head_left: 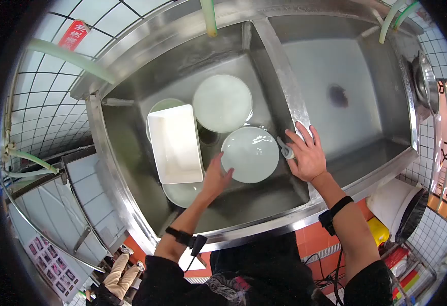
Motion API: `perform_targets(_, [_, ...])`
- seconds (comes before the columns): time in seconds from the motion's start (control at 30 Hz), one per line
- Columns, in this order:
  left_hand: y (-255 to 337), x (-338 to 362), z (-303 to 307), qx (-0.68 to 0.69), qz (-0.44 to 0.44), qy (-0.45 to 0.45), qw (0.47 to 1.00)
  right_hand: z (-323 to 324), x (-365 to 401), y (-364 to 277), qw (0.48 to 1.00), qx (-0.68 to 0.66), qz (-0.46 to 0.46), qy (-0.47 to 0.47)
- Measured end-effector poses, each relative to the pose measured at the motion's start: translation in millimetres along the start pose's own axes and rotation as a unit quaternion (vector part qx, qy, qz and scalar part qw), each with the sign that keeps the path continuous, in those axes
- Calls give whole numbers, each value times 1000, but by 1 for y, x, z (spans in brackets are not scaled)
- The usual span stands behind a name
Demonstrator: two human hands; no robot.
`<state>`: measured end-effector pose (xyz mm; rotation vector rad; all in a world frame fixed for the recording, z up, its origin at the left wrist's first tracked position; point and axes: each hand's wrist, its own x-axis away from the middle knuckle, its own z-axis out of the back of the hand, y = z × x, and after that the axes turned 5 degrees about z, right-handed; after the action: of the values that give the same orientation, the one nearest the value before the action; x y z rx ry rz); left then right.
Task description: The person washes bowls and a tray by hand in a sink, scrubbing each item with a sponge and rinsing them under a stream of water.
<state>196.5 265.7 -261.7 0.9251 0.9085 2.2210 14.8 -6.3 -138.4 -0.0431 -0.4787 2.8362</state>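
My left hand is at the left rim of a round white plate, its thumb over the edge and its fingers along the outside. Water glints on the plate. Over the metal divider, my right hand has a small white spoon between thumb and index finger, the other fingers stretched out. Behind the near plate lies a larger white round plate. To the left, a white rectangular tub sits tilted on top of other round dishes, which it partly covers.
The left steel basin holds these dishes. Cloudy water fills the right basin, with a dark round spot in it. Green hoses hang over the back rim. A metal bowl and a white bin stand at right.
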Motion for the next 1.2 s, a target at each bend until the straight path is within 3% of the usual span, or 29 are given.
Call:
perform_targets(0.07, [-24,-9,-39,-137,-5,85,987,1,0,-1,1000,1,2,-1])
perform_targets(0.1, [-32,-16,-51,-135,-3,87,987,1,0,0,1000,-3,2,-1])
perform_targets(0.17, [-45,-36,-71,-57,142,113,982,1,-1,0,1000,-2,4,-1])
perform_targets(0.2, [-56,-48,-77,-55,145,111,982,1,-1,0,1000,-3,5,0])
perform_targets(0.27, [-84,-71,-80,65,321,0,945,2,0,-1,1000,-7,2,-6])
perform_targets(0.37, [-119,-77,-86,48,305,21,951,1,-2,0,1000,-7,0,-9])
perform_targets(0.4, [-114,-80,-83,6,356,5,934,0,-1,0,1000,-4,0,-11])
perform_targets(0.47, [-173,-75,-102,9,321,-51,946,0,-3,2,1000,-7,0,-9])
perform_targets(0.53, [-167,-62,-102,11,288,-112,951,0,1,1,1000,-14,-5,-11])
perform_targets(0.6, [-146,-61,-97,165,412,-55,895,0,-2,3,1000,-8,1,-10])
perform_targets(0.73, [-144,-49,-94,129,378,-45,915,-3,-1,2,1000,-12,2,-6])
perform_targets(0.8, [-156,-44,-90,-59,283,-234,928,-1,-1,2,1000,-16,-2,-6])
perform_targets(0.83, [-150,-37,-90,-57,285,-233,928,0,-1,2,1000,-17,0,-8])
perform_targets(0.9, [-124,-19,-88,133,341,-70,928,-1,0,3,1000,-14,5,-8])
perform_targets(1.0, [-67,-1,-59,204,388,-103,893,-3,0,4,1000,-10,14,-8])
perform_targets(1.2, [-61,25,-51,282,394,-64,872,-5,1,4,1000,-6,23,-10])
